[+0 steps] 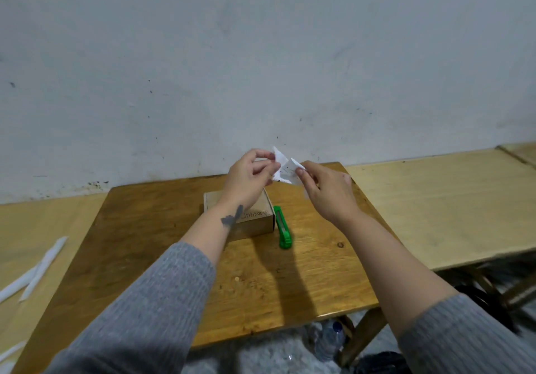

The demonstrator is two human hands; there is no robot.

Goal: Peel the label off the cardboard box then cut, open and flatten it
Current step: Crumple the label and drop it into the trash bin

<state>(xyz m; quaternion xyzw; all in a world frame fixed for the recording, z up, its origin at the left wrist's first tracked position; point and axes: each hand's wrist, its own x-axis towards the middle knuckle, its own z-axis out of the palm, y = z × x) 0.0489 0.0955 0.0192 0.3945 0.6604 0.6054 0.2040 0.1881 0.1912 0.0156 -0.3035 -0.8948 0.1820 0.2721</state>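
A small brown cardboard box (256, 221) sits closed on the wooden table (162, 228), partly hidden by my left wrist. Above and behind it, both hands hold a crumpled white label (285, 169) in the air. My left hand (251, 179) pinches its left part and my right hand (324, 190) pinches its right part. A green utility knife (282, 227) lies on the table just right of the box, touched by neither hand.
A pale wooden bench (435, 199) adjoins the table on the right, another pale surface on the left holds white paper strips (37, 269). A grey wall (261, 69) rises right behind. A plastic water bottle (330, 339) stands on the floor below the table's front edge.
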